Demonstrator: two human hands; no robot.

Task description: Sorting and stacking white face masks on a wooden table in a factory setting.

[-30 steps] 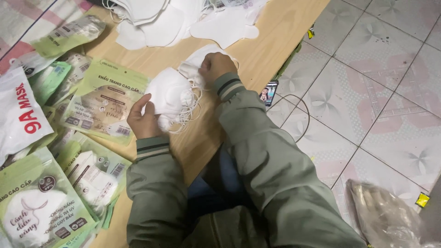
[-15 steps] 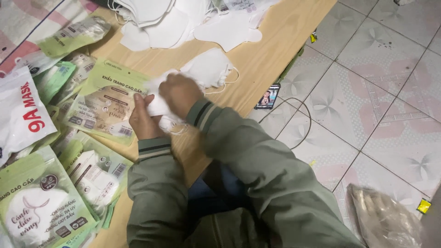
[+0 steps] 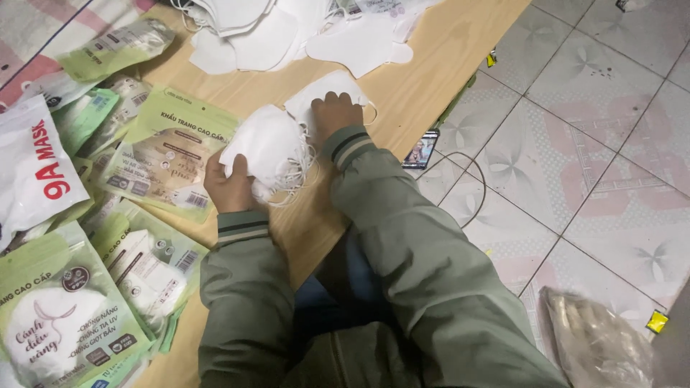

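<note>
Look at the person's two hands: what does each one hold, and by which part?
The left hand grips a stack of white face masks at its near left edge. The right hand presses flat on a single white mask on the wooden board, not gripping it.

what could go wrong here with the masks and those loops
The left hand grips a stack of white masks whose ear loops hang loose in a bunch; they might tangle or snag as the right hand presses a single mask flat beside it. The green pouches lie crowded against the stack, so one could get nudged. The phone sits at the board's edge by the sleeve and might be knocked.
</note>
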